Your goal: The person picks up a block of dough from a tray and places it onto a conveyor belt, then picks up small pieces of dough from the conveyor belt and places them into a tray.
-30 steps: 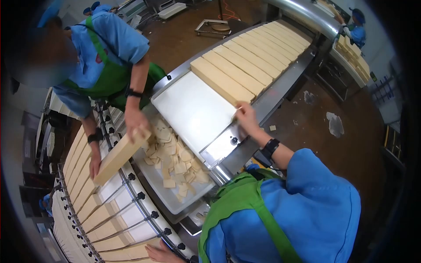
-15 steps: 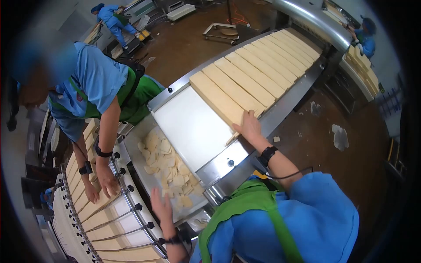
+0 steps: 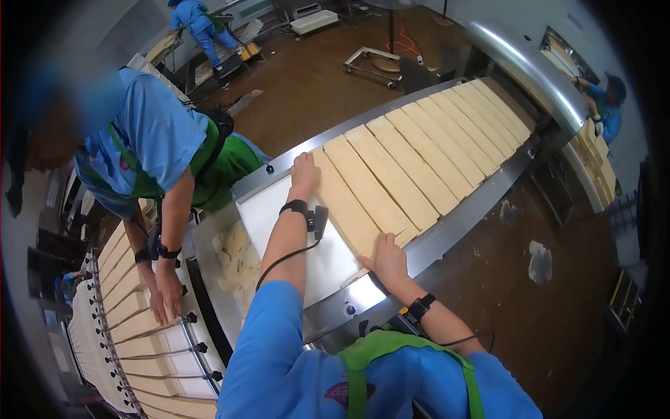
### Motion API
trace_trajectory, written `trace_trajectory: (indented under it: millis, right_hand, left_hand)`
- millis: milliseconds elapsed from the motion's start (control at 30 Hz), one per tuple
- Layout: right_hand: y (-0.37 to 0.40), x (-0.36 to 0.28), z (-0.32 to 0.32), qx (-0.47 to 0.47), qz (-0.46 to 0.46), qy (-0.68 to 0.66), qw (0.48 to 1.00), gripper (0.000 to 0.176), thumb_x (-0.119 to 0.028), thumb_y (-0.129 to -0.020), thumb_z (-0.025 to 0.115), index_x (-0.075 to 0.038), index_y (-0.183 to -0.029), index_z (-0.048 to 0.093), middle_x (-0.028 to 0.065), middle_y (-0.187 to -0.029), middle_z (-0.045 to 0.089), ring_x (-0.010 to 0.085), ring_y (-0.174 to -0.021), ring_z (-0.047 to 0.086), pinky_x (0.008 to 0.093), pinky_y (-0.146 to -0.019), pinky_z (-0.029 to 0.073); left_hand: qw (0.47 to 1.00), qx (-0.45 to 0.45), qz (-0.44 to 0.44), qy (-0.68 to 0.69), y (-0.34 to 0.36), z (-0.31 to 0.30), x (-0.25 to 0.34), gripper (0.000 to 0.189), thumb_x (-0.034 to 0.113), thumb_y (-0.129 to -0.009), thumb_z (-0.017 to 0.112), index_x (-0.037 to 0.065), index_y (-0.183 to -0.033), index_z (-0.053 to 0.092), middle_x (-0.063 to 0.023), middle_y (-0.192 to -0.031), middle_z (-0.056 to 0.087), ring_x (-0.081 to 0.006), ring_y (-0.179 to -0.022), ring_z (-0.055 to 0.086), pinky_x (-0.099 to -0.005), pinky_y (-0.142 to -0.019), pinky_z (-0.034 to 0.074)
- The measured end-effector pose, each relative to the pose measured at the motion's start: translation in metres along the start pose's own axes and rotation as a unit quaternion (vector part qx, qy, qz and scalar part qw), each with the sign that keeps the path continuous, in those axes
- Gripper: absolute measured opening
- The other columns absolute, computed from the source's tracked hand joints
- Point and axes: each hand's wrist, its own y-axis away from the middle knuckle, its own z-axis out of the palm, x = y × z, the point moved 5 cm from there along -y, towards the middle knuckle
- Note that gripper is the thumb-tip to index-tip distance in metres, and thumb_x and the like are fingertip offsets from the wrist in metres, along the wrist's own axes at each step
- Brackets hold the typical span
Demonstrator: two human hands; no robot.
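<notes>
A row of long pale-yellow slabs [image 3: 419, 153] lies side by side on the white conveyor belt [image 3: 307, 265]. The nearest pale slab [image 3: 349, 213] is between my two hands. My left hand [image 3: 305, 173] is at its far end, the fingers curled over the edge. At its near end, my right hand [image 3: 389, 264] grips the corner with thumb and fingers. Each wrist carries a black strap with a small device. A thin pale scrap [image 3: 352, 278] sits by the belt's near edge beside my right hand.
Left of the belt, a metal tray [image 3: 206, 241] holds broken pale pieces [image 3: 237, 258]. A co-worker [image 3: 160, 133] leans over slabs under a rack of rods [image 3: 150, 342]. A rounded metal machine housing [image 3: 527, 77] spans the belt's far end. Other people work farther back.
My left hand has moved from above the scrap tray up to the far end of the nearest slab. My right hand stays at the near end. The view has shifted slightly.
</notes>
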Motion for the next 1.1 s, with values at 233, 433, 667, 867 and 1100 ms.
trace_trajectory:
  millis: [233, 433, 667, 867, 1100]
  right_hand:
    - [-0.004, -0.006, 0.001, -0.034, -0.029, -0.007, 0.999, 0.055, -0.034, -0.062, 0.072, 0.004, -0.089, 0.044, 0.0189, -0.086, 0.046, 0.0332, -0.068, 0.055, 0.0394, -0.058, 0.046]
    - [-0.025, -0.019, 0.015, -0.168, -0.097, -0.041, 0.980, 0.067, -0.030, -0.060, 0.072, 0.003, -0.108, 0.040, 0.0228, -0.102, 0.042, 0.0393, -0.087, 0.051, 0.0423, -0.074, 0.046]
    - [-0.026, -0.094, 0.050, -0.162, -0.171, -0.042, 0.971, 0.077, -0.016, -0.056, 0.073, -0.006, -0.122, 0.034, 0.0198, -0.114, 0.039, 0.0397, -0.099, 0.046, 0.0437, -0.083, 0.043]
    - [0.061, -0.248, 0.057, -0.265, -0.318, -0.190, 0.890, 0.081, -0.021, -0.053, 0.077, 0.000, -0.121, 0.039, 0.0213, -0.119, 0.039, 0.0360, -0.105, 0.044, 0.0393, -0.091, 0.038]
    - [0.192, -0.360, 0.107, -0.410, -0.292, -0.365, 0.783, 0.042, -0.016, -0.073, 0.066, 0.001, -0.109, 0.053, 0.0077, -0.091, 0.057, 0.0120, -0.066, 0.050, 0.0238, -0.061, 0.042]
  left_hand:
    - [0.982, -0.121, -0.140, -0.046, 0.024, -0.034, -0.024, 0.053, 0.028, -0.063, 0.059, 0.003, -0.109, 0.053, -0.0119, -0.114, 0.049, -0.0275, -0.112, 0.039, -0.0428, -0.092, 0.031]
    - [0.958, -0.081, -0.272, 0.036, 0.156, -0.082, -0.137, 0.066, 0.038, -0.061, 0.066, -0.001, -0.111, 0.050, -0.0175, -0.109, 0.052, -0.0327, -0.099, 0.050, -0.0413, -0.091, 0.035]
    - [0.812, 0.294, -0.317, 0.393, 0.331, -0.093, -0.195, 0.052, 0.022, -0.064, 0.074, 0.001, -0.100, 0.043, -0.0107, -0.090, 0.052, -0.0194, -0.084, 0.052, -0.0307, -0.076, 0.042]
    - [0.748, 0.484, -0.426, 0.158, 0.511, -0.270, -0.197, 0.023, 0.016, -0.080, 0.061, 0.001, -0.094, 0.049, -0.0039, -0.079, 0.054, -0.0105, -0.074, 0.050, -0.0243, -0.065, 0.043]
    - [0.742, 0.429, -0.482, 0.181, 0.722, -0.306, -0.334, 0.027, 0.024, -0.086, 0.050, -0.001, -0.093, 0.060, -0.0114, -0.080, 0.061, -0.0181, -0.072, 0.055, -0.0285, -0.068, 0.043]
